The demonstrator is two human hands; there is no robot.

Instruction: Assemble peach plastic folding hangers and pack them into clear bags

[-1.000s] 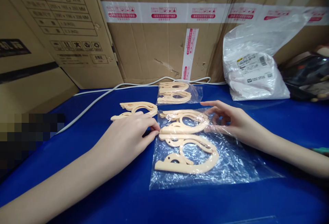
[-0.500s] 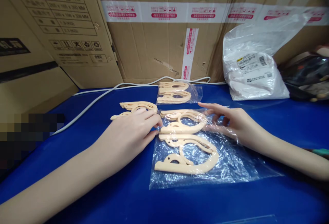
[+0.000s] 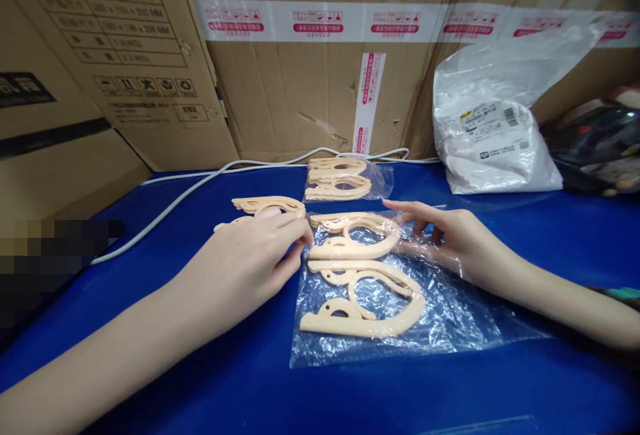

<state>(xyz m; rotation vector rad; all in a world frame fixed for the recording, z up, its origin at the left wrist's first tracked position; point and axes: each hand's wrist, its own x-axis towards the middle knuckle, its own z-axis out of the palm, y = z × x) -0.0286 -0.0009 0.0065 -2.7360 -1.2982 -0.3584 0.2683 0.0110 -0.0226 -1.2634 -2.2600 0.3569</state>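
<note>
A pair of cream folding clothes hangers [image 3: 367, 328] lies inside a clear plastic bag [image 3: 450, 318] in front of me. My left hand [image 3: 267, 248], its fingers curled, rests over a loose cream folding hanger [image 3: 270, 203] just left of the bag. Its fingertips come close to the bag's left edge, and what they grip, if anything, is hidden. At the bag's upper right is my right hand [image 3: 445, 232], fingers apart, index finger stretched left. Clear film covers its lower fingers. Another bagged set of hangers [image 3: 340, 188] lies behind.
A blue table surface [image 3: 200, 382] lies under everything. Cardboard boxes [image 3: 290, 95] form a wall at the back and left. A white cable [image 3: 175, 205] runs along the rear. To the right stand a white plastic bag [image 3: 495, 148] and a dark bundle [image 3: 595, 142].
My left hand has drawn back slightly to the left from the bag's edge. My right hand and the bagged hangers stay nearly in place.
</note>
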